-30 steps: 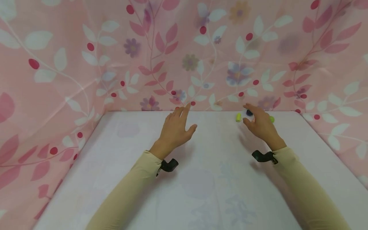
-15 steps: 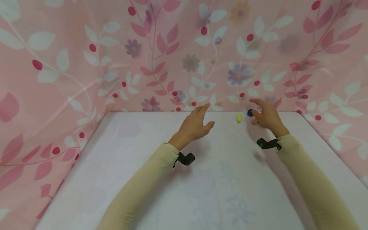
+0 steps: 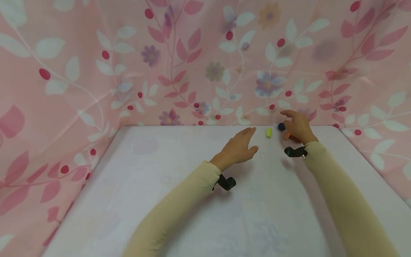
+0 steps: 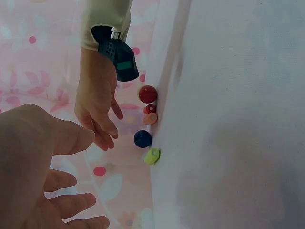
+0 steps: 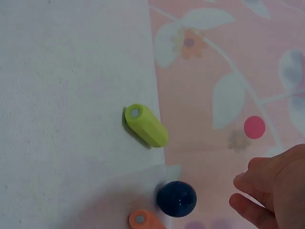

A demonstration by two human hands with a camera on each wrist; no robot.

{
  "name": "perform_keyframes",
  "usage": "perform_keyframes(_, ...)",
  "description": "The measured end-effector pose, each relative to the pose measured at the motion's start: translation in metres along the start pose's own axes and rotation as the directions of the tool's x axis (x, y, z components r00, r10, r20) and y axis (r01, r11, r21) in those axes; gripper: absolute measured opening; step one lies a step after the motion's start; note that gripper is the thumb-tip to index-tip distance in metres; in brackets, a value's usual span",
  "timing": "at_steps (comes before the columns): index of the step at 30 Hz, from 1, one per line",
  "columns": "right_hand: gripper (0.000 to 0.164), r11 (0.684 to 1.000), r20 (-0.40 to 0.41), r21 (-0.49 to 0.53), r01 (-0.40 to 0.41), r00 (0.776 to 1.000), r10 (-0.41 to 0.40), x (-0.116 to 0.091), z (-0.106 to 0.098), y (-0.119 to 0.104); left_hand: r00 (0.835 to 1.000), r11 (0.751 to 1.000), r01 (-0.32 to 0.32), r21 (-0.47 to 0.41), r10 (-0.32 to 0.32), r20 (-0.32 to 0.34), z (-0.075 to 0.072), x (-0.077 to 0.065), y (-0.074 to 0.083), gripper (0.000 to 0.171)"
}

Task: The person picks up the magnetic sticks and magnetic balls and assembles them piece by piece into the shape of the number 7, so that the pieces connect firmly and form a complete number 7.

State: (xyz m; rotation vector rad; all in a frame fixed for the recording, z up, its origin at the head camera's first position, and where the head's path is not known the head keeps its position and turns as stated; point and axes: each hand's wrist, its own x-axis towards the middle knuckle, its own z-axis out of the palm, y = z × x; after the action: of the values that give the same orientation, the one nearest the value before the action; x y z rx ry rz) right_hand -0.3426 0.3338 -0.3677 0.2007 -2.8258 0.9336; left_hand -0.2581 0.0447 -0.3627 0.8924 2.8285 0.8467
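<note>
My right hand (image 3: 299,125) hovers over a row of small toy pieces at the table's back edge, its fingers loosely bent around nothing. A dark blue ball (image 5: 177,199) lies between a yellow-green rod (image 5: 147,126) and an orange rod (image 5: 145,219); both rods show a round grey disc at one end. In the left wrist view, a red ball (image 4: 147,94) and a smaller red piece (image 4: 150,109) continue the row past the orange rod. My left hand (image 3: 237,149) holds nothing, fingers stretched and thumb apart, in the air left of the yellow-green rod.
The white table (image 3: 154,200) stretches toward me from a pink floral curtain (image 3: 199,60) that stands along its back and sides. A dark wrist camera (image 3: 227,182) juts from the left sleeve, another wrist camera (image 3: 293,152) from the right.
My left hand has swept right, toward the row of pieces. The right hand has moved slightly back and right, uncovering the orange rod; a green ball seen earlier beside it is out of sight.
</note>
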Motion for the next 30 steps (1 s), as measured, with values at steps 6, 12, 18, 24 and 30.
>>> perform_keyframes(6, 0.047, 0.998, 0.070, -0.041, -0.047, 0.996, 0.050, 0.011, 0.000, 0.011, 0.999, 0.999, 0.023, -0.033, -0.021, 0.038, 0.010, 0.009, 0.005, 0.071)
perform_keyframes(12, 0.047, 0.990, 0.168, -0.037, -0.134, 0.976, 0.138, 0.020, 0.006, 0.021, 0.997, 0.996, 0.043, -0.084, -0.037, 0.073, 0.022, 0.018, 0.011, 0.072)
perform_keyframes(18, 0.045, 0.993, 0.152, -0.097, -0.067, 0.985, 0.081, 0.022, 0.016, 0.026, 0.996, 0.995, 0.050, -0.083, -0.043, 0.080, 0.025, 0.021, 0.014, 0.073)
perform_keyframes(24, 0.046, 0.993, 0.154, -0.114, -0.032, 0.987, 0.049, 0.018, 0.020, 0.028, 0.995, 0.995, 0.074, -0.069, -0.069, 0.076, 0.019, 0.017, 0.010, 0.074)
perform_keyframes(30, 0.048, 0.995, 0.140, -0.087, -0.058, 0.988, 0.069, 0.014, 0.020, 0.028, 0.994, 0.992, 0.086, -0.089, -0.080, 0.078, 0.017, 0.013, 0.002, 0.074)
